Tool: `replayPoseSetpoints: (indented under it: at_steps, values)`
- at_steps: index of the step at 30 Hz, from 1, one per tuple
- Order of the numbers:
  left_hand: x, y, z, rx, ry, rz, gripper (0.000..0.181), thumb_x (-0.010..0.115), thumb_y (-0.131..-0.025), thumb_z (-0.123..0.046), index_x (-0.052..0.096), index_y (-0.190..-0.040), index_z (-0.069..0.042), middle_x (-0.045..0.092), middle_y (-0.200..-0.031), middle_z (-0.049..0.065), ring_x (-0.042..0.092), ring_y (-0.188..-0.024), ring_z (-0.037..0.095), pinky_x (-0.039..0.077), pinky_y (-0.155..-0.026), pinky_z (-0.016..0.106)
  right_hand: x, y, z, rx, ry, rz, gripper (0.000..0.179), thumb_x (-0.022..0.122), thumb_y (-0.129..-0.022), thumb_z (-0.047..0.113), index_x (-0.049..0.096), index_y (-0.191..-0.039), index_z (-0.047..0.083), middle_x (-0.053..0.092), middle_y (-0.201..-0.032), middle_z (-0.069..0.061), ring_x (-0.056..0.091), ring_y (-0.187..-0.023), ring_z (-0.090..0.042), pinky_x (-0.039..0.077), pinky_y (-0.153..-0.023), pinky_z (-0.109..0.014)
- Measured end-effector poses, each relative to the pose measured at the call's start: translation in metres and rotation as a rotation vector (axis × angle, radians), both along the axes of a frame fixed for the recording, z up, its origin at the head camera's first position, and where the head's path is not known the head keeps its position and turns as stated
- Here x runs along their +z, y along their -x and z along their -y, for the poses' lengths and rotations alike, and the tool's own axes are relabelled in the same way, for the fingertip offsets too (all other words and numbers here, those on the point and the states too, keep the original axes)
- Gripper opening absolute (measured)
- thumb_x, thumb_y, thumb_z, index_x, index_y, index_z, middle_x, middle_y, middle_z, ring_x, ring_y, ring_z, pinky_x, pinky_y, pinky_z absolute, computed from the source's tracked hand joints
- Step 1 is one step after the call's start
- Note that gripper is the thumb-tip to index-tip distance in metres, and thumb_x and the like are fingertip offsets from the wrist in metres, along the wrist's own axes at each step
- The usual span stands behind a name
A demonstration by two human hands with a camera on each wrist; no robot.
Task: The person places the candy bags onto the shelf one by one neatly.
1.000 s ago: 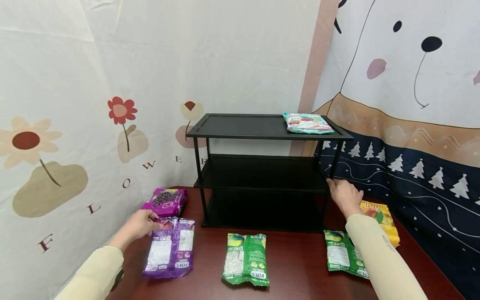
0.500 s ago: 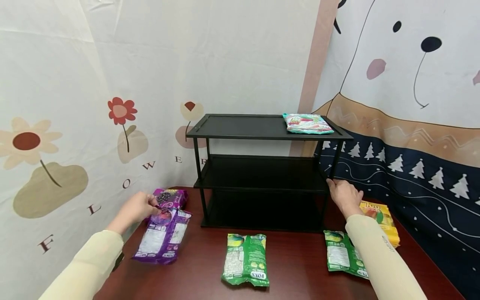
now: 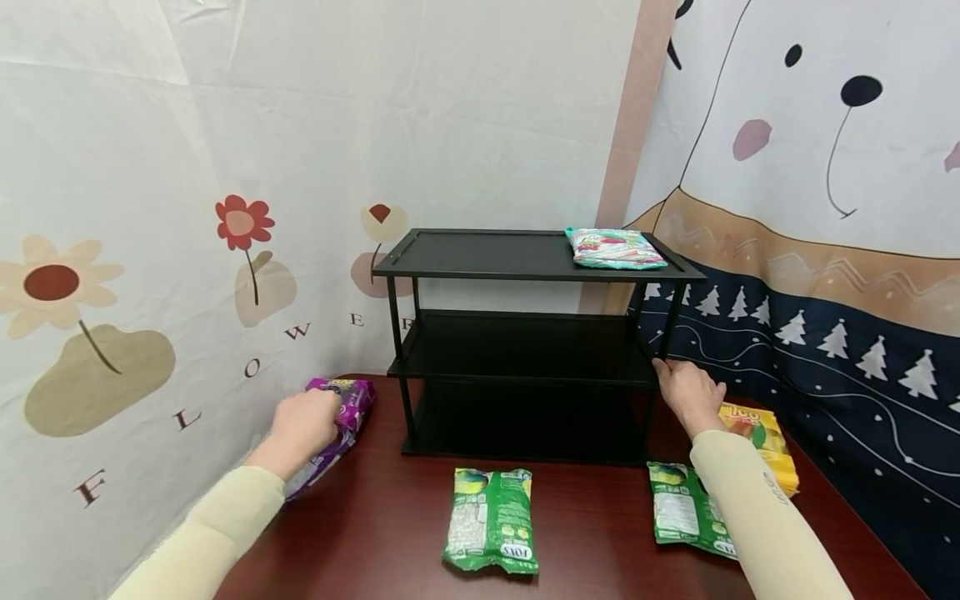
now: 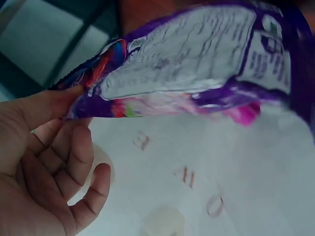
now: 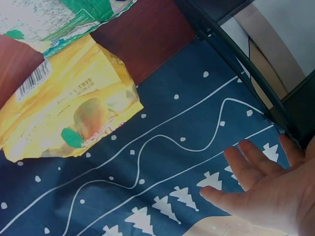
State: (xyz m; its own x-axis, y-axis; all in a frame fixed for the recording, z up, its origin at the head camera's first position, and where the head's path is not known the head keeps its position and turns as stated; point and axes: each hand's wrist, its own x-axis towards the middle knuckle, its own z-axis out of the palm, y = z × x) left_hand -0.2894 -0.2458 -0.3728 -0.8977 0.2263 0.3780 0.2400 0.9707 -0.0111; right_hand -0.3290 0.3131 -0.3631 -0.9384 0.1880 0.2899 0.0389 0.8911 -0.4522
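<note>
My left hand (image 3: 303, 425) pinches a purple candy bag (image 4: 182, 54) by its end, at the left side of the table. In the head view the hand covers much of this bag. A second purple bag (image 3: 358, 393) lies just beyond it, partly hidden by the hand. My right hand (image 3: 688, 392) holds the right front post of a black three-tier rack (image 3: 480, 250) at middle-shelf height; the right wrist view shows its lower fingers (image 5: 241, 162) loosely extended. A teal and white bag (image 3: 615, 248) lies on the top shelf's right end.
One green bag (image 3: 491, 521) lies on the reddish-brown table (image 3: 592, 533) before the rack. Another green bag (image 3: 686, 508) and a yellow bag (image 3: 761, 437) lie at the right, partly behind my right forearm. Printed cloth (image 3: 487, 117) hangs behind and along both sides.
My left hand has lifted the purple bag and carried it away from me, over toward the other purple bag, turning it on edge. My right hand has stayed at the rack post.
</note>
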Motion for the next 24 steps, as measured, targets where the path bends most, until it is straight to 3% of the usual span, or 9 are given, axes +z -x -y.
replayPoseSetpoints:
  at_steps: [3,7,10,14,18,21,24]
  values:
    - [-0.010,0.000,-0.015,-0.040,-0.037,0.082,0.025,0.073,-0.072,-0.005,0.055,-0.060,-0.017,0.056,-0.060,-0.001,0.056,-0.057,0.024,0.046,-0.049,0.046,-0.001,0.000,0.001,0.000,-0.003,-0.006,0.056,0.034,-0.107,0.042,0.059,-0.132,-0.001,0.055,-0.126,-0.035,0.050,-0.113,-0.054,0.022,-0.099,-0.071]
    - [-0.017,0.003,-0.029,-0.072,-0.164,0.246,0.017,0.077,-0.085,-0.025,0.069,-0.072,-0.018,0.062,-0.068,-0.005,0.055,-0.061,0.016,0.046,-0.052,0.039,0.000,0.000,0.001,-0.005,-0.003,-0.007,0.056,0.034,-0.107,0.043,0.060,-0.132,-0.001,0.055,-0.127,-0.036,0.049,-0.114,-0.055,0.022,-0.099,-0.072]
    - [-0.016,0.007,-0.029,-0.074,-0.218,0.276,0.017,0.075,-0.088,-0.031,0.075,-0.086,-0.014,0.069,-0.081,0.000,0.062,-0.069,0.020,0.051,-0.060,0.044,0.001,0.000,0.000,-0.018,0.003,-0.011,0.056,0.035,-0.107,0.043,0.064,-0.126,-0.001,0.056,-0.125,-0.036,0.049,-0.113,-0.055,0.021,-0.100,-0.072]
    - [-0.017,0.011,-0.020,-0.055,-0.209,0.288,0.025,0.076,-0.087,-0.031,0.075,-0.096,-0.008,0.072,-0.095,0.009,0.067,-0.087,0.032,0.052,-0.072,0.055,0.003,0.000,0.000,-0.027,0.005,-0.016,0.056,0.036,-0.107,0.043,0.065,-0.123,-0.002,0.057,-0.123,-0.036,0.050,-0.113,-0.055,0.021,-0.100,-0.072]
    - [-0.027,0.009,-0.007,0.009,-0.201,0.376,0.037,0.077,-0.086,-0.034,0.073,-0.103,-0.001,0.071,-0.099,0.014,0.065,-0.087,0.032,0.051,-0.076,0.056,0.003,0.000,0.000,-0.021,0.006,-0.006,0.056,0.035,-0.107,0.043,0.067,-0.119,-0.002,0.060,-0.117,-0.035,0.050,-0.111,-0.055,0.021,-0.100,-0.072]
    - [-0.039,0.005,0.002,0.075,-0.189,0.461,0.041,0.075,-0.086,-0.039,0.071,-0.098,0.000,0.068,-0.088,0.012,0.061,-0.078,0.028,0.050,-0.072,0.052,0.002,-0.001,0.001,-0.015,0.006,0.004,0.056,0.035,-0.107,0.043,0.067,-0.119,-0.001,0.060,-0.117,-0.034,0.050,-0.111,-0.054,0.021,-0.100,-0.072]
    - [-0.051,-0.001,0.008,0.146,-0.150,0.527,0.053,0.071,-0.087,-0.049,0.070,-0.100,0.002,0.067,-0.090,0.017,0.061,-0.081,0.032,0.050,-0.073,0.054,0.002,-0.001,0.002,-0.007,-0.005,0.010,0.056,0.034,-0.107,0.043,0.061,-0.131,0.000,0.055,-0.127,-0.036,0.049,-0.114,-0.055,0.022,-0.099,-0.072]
